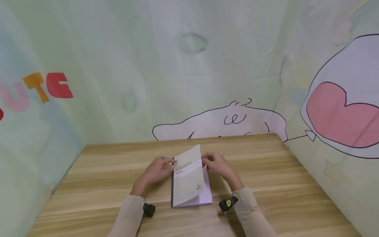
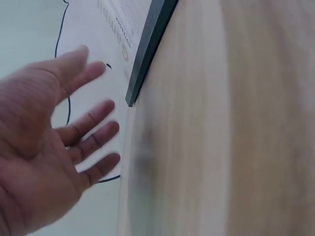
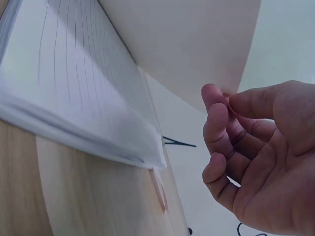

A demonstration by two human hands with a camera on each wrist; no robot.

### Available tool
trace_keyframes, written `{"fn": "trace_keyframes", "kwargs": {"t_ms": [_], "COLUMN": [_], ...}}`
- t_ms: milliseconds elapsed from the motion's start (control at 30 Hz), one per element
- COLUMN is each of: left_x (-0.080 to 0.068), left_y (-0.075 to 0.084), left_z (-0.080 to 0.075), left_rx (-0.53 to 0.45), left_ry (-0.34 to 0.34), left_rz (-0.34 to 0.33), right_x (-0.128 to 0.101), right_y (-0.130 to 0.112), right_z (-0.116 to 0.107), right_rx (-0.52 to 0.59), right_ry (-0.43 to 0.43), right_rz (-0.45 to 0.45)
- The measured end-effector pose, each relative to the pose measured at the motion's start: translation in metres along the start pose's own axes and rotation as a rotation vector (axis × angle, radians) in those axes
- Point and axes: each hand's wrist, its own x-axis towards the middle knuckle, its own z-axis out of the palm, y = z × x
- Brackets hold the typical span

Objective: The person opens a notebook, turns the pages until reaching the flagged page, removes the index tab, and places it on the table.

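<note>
A notebook (image 1: 187, 181) with a pale cover, the word "Gambit" on it and a dark spine (image 2: 147, 54) lies on the table in the head view. Its front cover (image 3: 197, 44) stands partly lifted, and ruled white pages (image 3: 74, 73) show beneath in the right wrist view. My right hand (image 1: 219, 166) pinches the cover's free edge near its upper part between thumb and fingers. Beside the spine, my left hand (image 1: 155, 171) has its fingertips by the upper left of the cover. Its fingers are loosely extended in the left wrist view and grip nothing.
The wood-grain table (image 1: 112, 177) runs back to a cloth backdrop (image 1: 118, 82) with cartoon drawings, which also hangs along both sides. Each wrist wears a small black device, such as the one on the right wrist (image 1: 228, 203).
</note>
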Motion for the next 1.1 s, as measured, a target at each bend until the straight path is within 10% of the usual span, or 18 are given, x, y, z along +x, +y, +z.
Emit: {"fn": "trace_keyframes", "kwargs": {"t_ms": [600,1100], "left_x": [0.007,0.001], "left_y": [0.028,0.022], "left_z": [-0.022,-0.032], "left_rx": [-0.229,-0.237], "left_ry": [0.01,0.254], "left_rz": [0.213,0.222], "right_x": [0.0,-0.008], "right_y": [-0.022,-0.021], "right_z": [0.021,0.04], "right_rx": [-0.113,-0.255], "right_ry": [-0.142,-0.33], "right_rz": [-0.188,-0.295]}}
